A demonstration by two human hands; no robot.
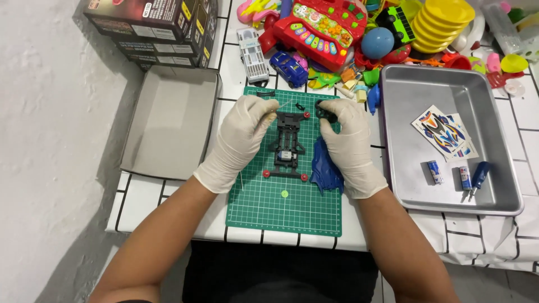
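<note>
Both hands gloved in white. Left hand point(242, 134) pinches the far left corner of a small black toy car frame point(287, 145), fingers closed on it, seemingly to steady it. Right hand point(347, 140) pinches a small black part point(325, 112) at the frame's far right corner, thumb and fingers pressed together on it; what the part is I cannot tell.

The frame lies lengthwise on a green cutting mat point(281, 207) near the middle of the surface's near edge, with red rollers at its corners. The mat probably keeps small pieces from sliding on the white tiled surface point(168, 196). A blue car shell point(325, 168) lies on the mat's right edge, partly under the right hand, close by but off the frame.

Right of the mat, a metal tray point(404, 185) holds loose items together: a sticker sheet point(446, 134) with blue, red and white shapes, two small batteries point(449, 174) in blue and silver wrap, and a blue screwdriver point(478, 177).

Left of the mat lies an open grey box lid point(168, 120), inside up. At the far left corner stand stacked dark boxes point(151, 28) with red and white label patches. Along the far edge sits a heap of bright toys point(359, 33) and a stack of yellow bowls point(441, 25).
</note>
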